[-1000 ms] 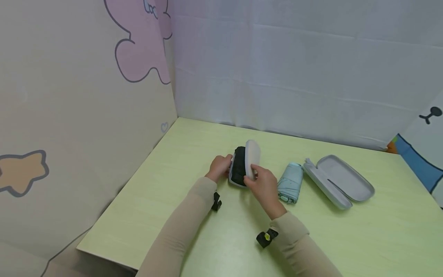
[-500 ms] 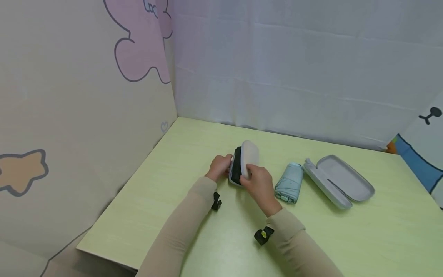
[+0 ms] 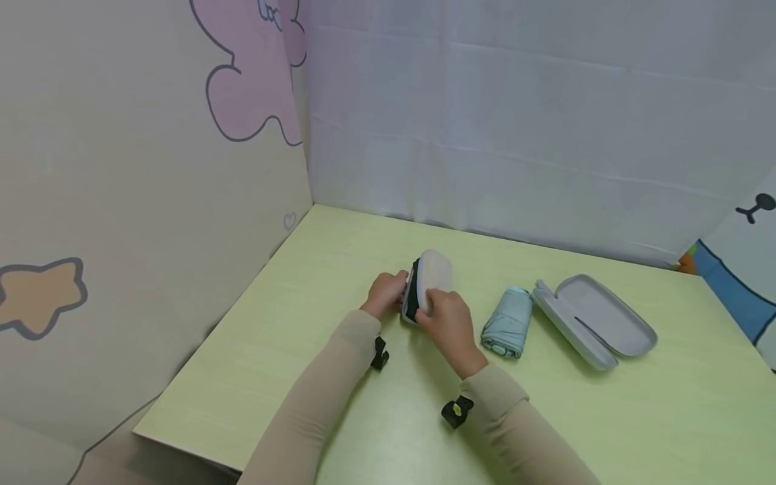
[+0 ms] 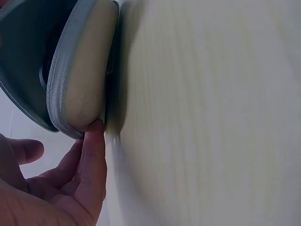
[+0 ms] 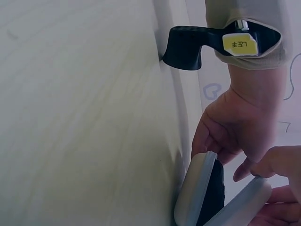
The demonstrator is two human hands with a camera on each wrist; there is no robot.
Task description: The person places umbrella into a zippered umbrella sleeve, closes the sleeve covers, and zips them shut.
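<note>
A small pale zip-edged case (image 3: 436,271) stands partly open on the table, its lid tilted over the base. Inside, a strip of black contents (image 3: 413,295) shows in the gap; what it is stays mostly hidden. My right hand (image 3: 451,330) pinches the lid's near edge, thumb on one side and fingers on the other, as the right wrist view also shows. At the base's left side is my left hand (image 3: 385,295). The left wrist view has its extended fingertips (image 4: 96,129) against the end of the base, with the thumb held apart.
Right of the case lies a light-blue rolled fabric bundle (image 3: 508,323). Beyond it an open grey hard case (image 3: 606,313) lies spread out, a thin dark strip along its fold. The table (image 3: 291,283) meets a wall at the left and a white sheet behind.
My right hand has swung the lid leftward and down over the base, so less of the black contents shows. The left hand has stayed in place.
</note>
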